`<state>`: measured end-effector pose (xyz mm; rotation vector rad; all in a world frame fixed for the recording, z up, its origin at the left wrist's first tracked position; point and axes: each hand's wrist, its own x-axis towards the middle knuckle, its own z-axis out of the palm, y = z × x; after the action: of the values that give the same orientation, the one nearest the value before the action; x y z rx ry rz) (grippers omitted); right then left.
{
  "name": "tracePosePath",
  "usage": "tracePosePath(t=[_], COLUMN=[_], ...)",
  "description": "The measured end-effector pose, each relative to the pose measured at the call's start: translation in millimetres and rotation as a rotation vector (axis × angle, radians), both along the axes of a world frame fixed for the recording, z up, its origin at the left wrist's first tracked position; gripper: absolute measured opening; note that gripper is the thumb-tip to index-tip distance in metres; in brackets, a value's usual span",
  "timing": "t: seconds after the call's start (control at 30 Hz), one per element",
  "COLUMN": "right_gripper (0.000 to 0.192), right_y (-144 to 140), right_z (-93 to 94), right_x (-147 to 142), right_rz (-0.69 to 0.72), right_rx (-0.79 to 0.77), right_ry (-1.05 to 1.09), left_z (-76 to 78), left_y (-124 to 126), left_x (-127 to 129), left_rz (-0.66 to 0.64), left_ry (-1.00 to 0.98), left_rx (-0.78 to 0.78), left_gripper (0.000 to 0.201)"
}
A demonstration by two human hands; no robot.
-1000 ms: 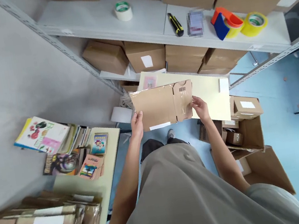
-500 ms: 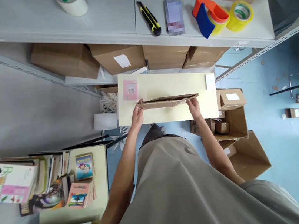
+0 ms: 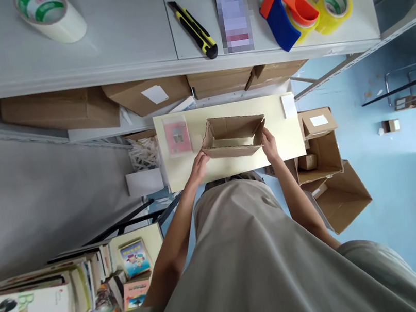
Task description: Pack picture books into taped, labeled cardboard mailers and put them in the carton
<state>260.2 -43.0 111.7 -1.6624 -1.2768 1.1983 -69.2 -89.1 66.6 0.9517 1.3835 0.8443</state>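
A brown cardboard box [image 3: 233,135], opened into a rectangular tube with its inside showing, rests on the pale yellow table [image 3: 283,137] in front of me. My left hand [image 3: 198,164] grips its near left corner. My right hand [image 3: 269,144] grips its right end. A pink packet [image 3: 177,135] lies flat on the table just left of the box.
The grey shelf [image 3: 128,42] above holds a white tape roll [image 3: 50,15], a yellow-black utility knife [image 3: 193,22], a red-blue tape dispenser [image 3: 286,11] and a yellow tape roll [image 3: 334,4]. Open cartons [image 3: 332,179] stand on the blue floor at right. Books [image 3: 39,311] are stacked at lower left.
The flat cardboard held upright was tipped edge-on, then lowered onto the table and spread open into a box shape. My view shifted closer to the shelf.
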Motion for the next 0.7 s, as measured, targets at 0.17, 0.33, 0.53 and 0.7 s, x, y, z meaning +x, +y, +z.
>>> tracePosePath(t=[0.17, 0.33, 0.53, 0.7], right_gripper=[0.102, 0.097, 0.095, 0.098], right_y=[-2, -1, 27, 49], right_z=[21.8, 39.3, 30.9, 16.2], right_x=[7, 29, 69, 92], right_rz=[-0.101, 0.052, 0.243, 0.313], right_rx=[-0.132, -0.247, -0.296, -0.341], right_ry=[0.064, 0.169, 0.287, 0.276], left_z=[-0.7, 10.4, 24.3, 32.5], left_y=[7, 9, 17, 20], left_x=[4, -1, 12, 44], left_rz=[0.107, 0.123, 0.165, 0.189], left_ry=[-0.246, -0.231, -0.187, -0.147], left_rx=[-0.161, -0.137, -0.204, -0.237], left_gripper=[0.059, 0.076, 0.078, 0.085])
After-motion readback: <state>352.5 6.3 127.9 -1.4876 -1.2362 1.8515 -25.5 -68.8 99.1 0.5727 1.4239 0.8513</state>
